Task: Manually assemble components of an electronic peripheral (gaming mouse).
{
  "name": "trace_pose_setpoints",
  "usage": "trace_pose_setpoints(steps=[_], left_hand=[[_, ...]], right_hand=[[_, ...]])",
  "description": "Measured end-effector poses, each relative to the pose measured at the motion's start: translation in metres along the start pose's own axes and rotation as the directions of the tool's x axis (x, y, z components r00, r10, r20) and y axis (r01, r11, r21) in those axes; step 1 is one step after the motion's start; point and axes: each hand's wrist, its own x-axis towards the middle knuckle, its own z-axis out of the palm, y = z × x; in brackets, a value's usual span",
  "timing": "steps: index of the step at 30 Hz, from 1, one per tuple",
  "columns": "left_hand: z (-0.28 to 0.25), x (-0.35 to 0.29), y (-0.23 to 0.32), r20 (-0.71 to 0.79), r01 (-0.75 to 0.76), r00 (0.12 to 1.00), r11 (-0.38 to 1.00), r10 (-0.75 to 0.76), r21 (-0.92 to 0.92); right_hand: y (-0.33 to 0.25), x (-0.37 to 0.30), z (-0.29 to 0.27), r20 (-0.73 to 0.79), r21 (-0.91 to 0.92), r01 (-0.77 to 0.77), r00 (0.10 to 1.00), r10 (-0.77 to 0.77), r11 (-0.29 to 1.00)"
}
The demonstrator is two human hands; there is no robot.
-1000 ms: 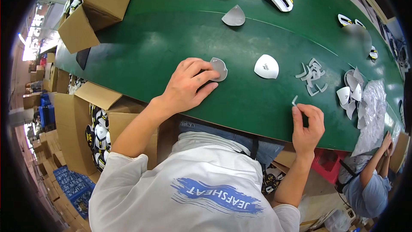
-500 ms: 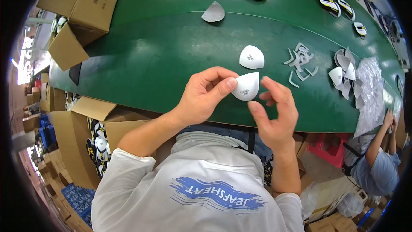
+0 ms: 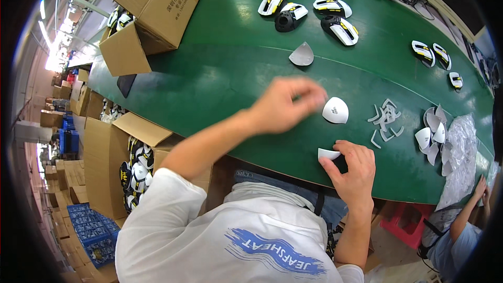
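Observation:
Close to the table's near edge, my right hand (image 3: pixel 352 166) grips a small white curved plastic shell (image 3: pixel 328 153) between thumb and fingers. My left hand (image 3: pixel 291 104) is over the table, smeared by motion, its fingertips near a second white shell (image 3: pixel 336 110) with a small dark print. Whether those fingers hold anything cannot be made out. A grey curved shell (image 3: pixel 302 55) lies farther off. To the right sit a loose pile of thin angled grey plastic strips (image 3: pixel 387 117) and a cluster of white and grey shells (image 3: pixel 430 133).
White, black and yellow moulded parts (image 3: pixel 339 29) lie at the table's far side. An open cardboard box (image 3: pixel 157 15) stands at far left, another box (image 3: pixel 105 162) of such parts below the edge. A clear plastic bag (image 3: pixel 461 152) and a co-worker's hand (image 3: pixel 481 186) are at right.
My left hand has let go of the white shell and moved up, toward the other shell. My right hand has closed on the shell and lowered it; the head view has shifted.

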Motion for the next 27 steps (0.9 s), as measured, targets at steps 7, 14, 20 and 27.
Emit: trace_pose_setpoints(steps=[7,14,20,27], left_hand=[[-0.095,0.140,-0.099,-0.416,0.166,0.906,0.841,0.075,0.514],[-0.116,0.200,-0.109,-0.217,0.231,0.972,0.511,-0.088,0.828],[-0.120,0.122,-0.026,-0.246,0.126,0.967,0.707,0.069,0.696],[-0.049,-0.048,0.007,-0.038,0.118,0.988,0.585,-0.146,0.802]], right_hand=[[-0.001,0.004,0.007,-0.140,-0.010,-0.119,0.983,0.117,0.993],[0.002,0.005,0.015,-0.221,-0.010,-0.186,0.959,0.179,0.982],[0.006,0.001,0.016,-0.226,-0.108,-0.271,0.944,0.242,0.956],[0.033,0.043,0.009,-0.254,-0.275,-0.252,0.950,0.182,0.928]])
